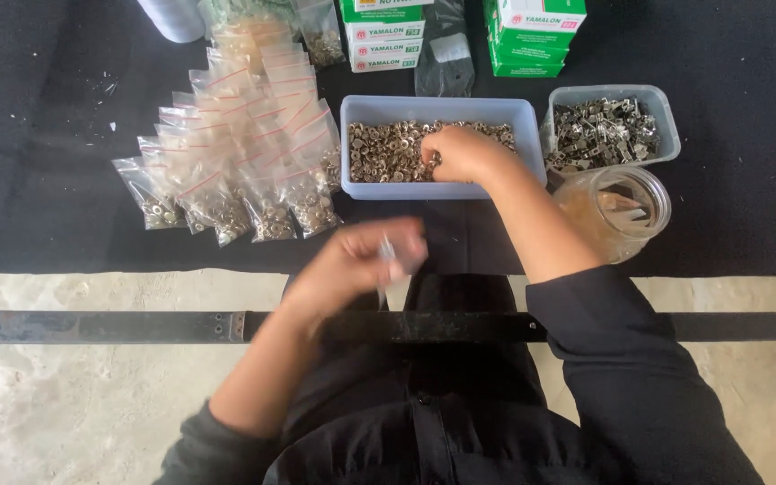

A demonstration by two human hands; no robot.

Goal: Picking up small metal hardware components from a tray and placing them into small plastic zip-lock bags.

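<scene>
Black cloth (38,135) covers the work surface, and nearer the person a pale stone floor (92,395) shows, crossed by a dark metal bar (101,326) that runs left to right.

On the left of the cloth lies a fanned heap of small clear zip bags with red seal lines (235,135); the nearest ones hold small brass-coloured metal pieces. A white round container (172,18) stands at the far edge, cut off by the frame.

Near the middle, the left hand (352,265) hangs above the near edge of the cloth, blurred. Its fingers are curled around a small clear bag (390,256), pinched at the fingertips; what the bag holds cannot be told.

Far of it sits a pale blue rectangular plastic tray (437,189) filled with small round brass-coloured metal rings (383,153). The right hand (464,153) rests inside the tray, on the right part of the heap, its fingers bunched down into the rings; whether they have closed on any cannot be told. Beyond the tray stand stacked green and white cardboard boxes (383,40), a flat clear plastic bag (446,58), and a second stack of like boxes (532,36).

To the right, a clear rectangular plastic tub (666,148) holds silvery metal clips (604,130). Just near of it a clear glass jar (621,211) lies tilted, partly behind the right forearm.
</scene>
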